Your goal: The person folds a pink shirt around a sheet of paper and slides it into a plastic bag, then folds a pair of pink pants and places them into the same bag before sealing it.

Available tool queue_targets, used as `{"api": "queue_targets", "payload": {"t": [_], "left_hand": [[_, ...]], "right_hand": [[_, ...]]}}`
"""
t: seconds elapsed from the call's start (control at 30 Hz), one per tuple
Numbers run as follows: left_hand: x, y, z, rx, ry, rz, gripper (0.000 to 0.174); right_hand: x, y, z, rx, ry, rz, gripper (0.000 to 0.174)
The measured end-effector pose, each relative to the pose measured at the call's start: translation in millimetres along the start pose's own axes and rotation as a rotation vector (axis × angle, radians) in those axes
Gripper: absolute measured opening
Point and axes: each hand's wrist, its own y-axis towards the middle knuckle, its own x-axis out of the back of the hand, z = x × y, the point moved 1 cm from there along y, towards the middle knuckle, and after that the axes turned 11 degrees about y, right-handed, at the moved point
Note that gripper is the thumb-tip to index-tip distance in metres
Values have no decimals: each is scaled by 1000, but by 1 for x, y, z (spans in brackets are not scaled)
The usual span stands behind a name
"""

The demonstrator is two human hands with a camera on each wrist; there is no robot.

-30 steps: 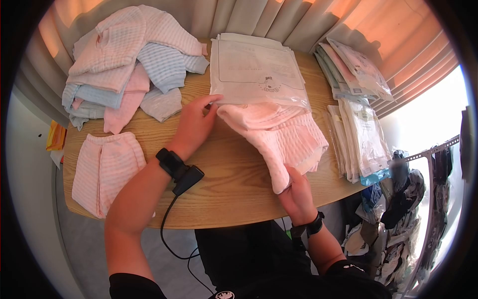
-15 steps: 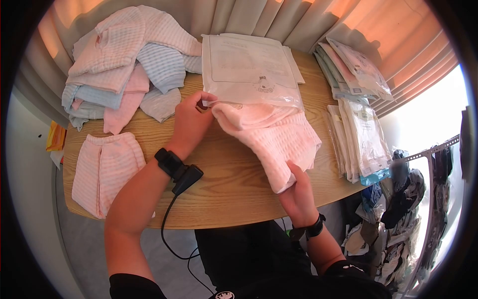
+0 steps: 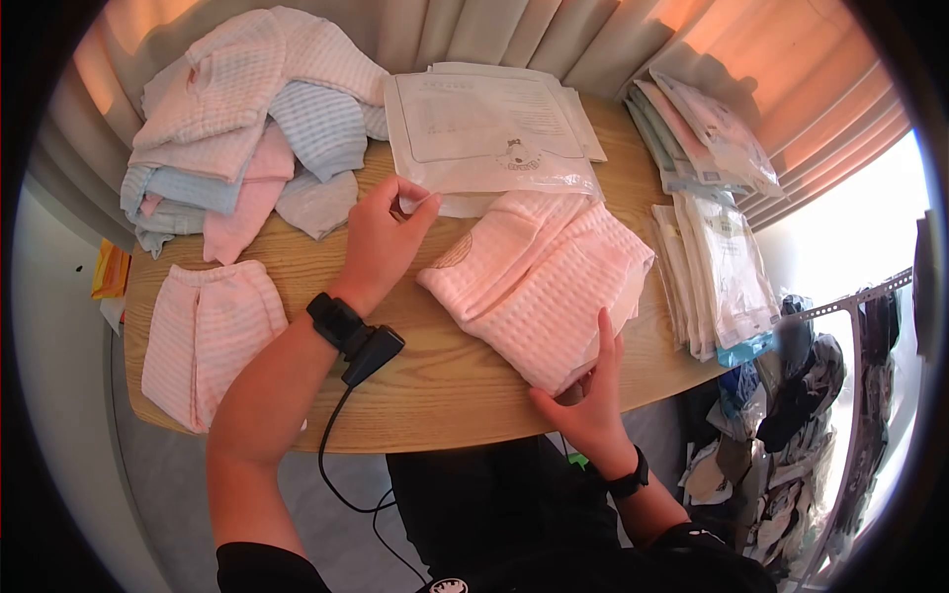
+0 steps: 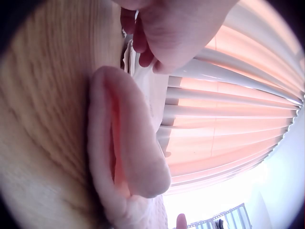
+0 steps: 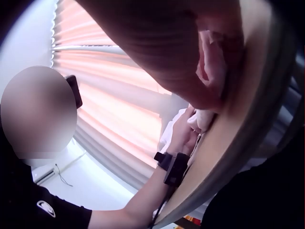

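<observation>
A folded pink knitted garment (image 3: 554, 287) lies on the table in front of a translucent plastic bag (image 3: 484, 119) with a printed animal logo. The garment's far end overlaps the bag's near edge in the head view. My left hand (image 3: 384, 237) pinches that near edge at its left corner, thumb against the fingers. At the garment's near right corner, my right hand (image 3: 593, 405) touches the cloth with thumb and forefinger spread apart. From the left wrist, the garment's rounded fold (image 4: 138, 138) shows up close, below the left hand (image 4: 176, 33).
Pink, blue and grey knitwear (image 3: 237, 119) is heaped at the back left, with folded pink trousers (image 3: 213, 336) before it. Bagged garments (image 3: 722, 267) lie in stacks on the right. A cable (image 3: 321, 455) runs from the left wrist camera over the table's front edge.
The right hand has loosened its grip on the garment, which now lies flatter and turned, its left end nearer me. The bag has shifted left with the left hand still pinching it.
</observation>
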Motion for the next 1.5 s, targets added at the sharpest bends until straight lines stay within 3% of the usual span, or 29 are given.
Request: {"api": "queue_targets", "payload": {"t": [0.13,0.2,0.23,0.3,0.33,0.4,0.43,0.5,0.53,0.6,0.63,0.7,0.73,0.8,1.0,1.07,1.3,1.37,1.4,1.5], "left_hand": [[-2,-1,2,-11,-14,9,20],[-2,-1,2,-27,-27,4,19],[-2,-1,1,-31,-14,8,19],[0,-1,1,-33,1,8,19],[-1,-1,2,-54,-3,22,18],[-1,-2,1,-73,-11,37,17],[1,-2,-1,-50,-15,73,17],[-1,-2,-1,-30,-18,107,19],[-4,-2,2,-40,-115,113,25],[-6,-3,4,-48,-211,117,32],[-6,-3,4,-47,-234,137,37],[-6,-3,4,-46,-257,154,42],[-6,-3,4,-47,-273,153,44],[-5,-3,4,-49,-291,153,46],[-5,-2,5,-91,-246,97,37],[0,-2,4,-159,-10,114,27],[-6,-4,7,-101,-226,109,25],[-7,-4,9,-33,-221,138,27],[-8,-4,9,-33,-220,137,27],[-8,-5,10,73,-296,188,28]], "right_hand": [[-1,3,24,95,-208,-37,111],[2,6,21,-77,-214,27,92],[2,7,20,-76,-214,27,92],[1,8,19,-21,-644,-70,76],[0,10,20,-21,-644,-68,76],[-3,15,26,308,-764,-197,63],[-2,18,28,306,-767,-198,63],[-3,26,32,555,-841,-3,58],[-2,31,31,555,-841,-3,58],[-2,38,26,582,-529,320,54],[-2,38,26,582,-529,320,54],[-1,39,29,551,-390,105,50],[-1,38,29,551,-389,106,50],[1,38,29,498,-337,-66,47],[5,39,31,505,-321,-235,48],[6,39,32,512,-322,-268,49],[-5,39,35,473,-353,-29,51],[-9,39,38,474,-635,230,58],[-10,38,40,387,-649,307,65],[-11,37,53,384,-514,319,65]]}}
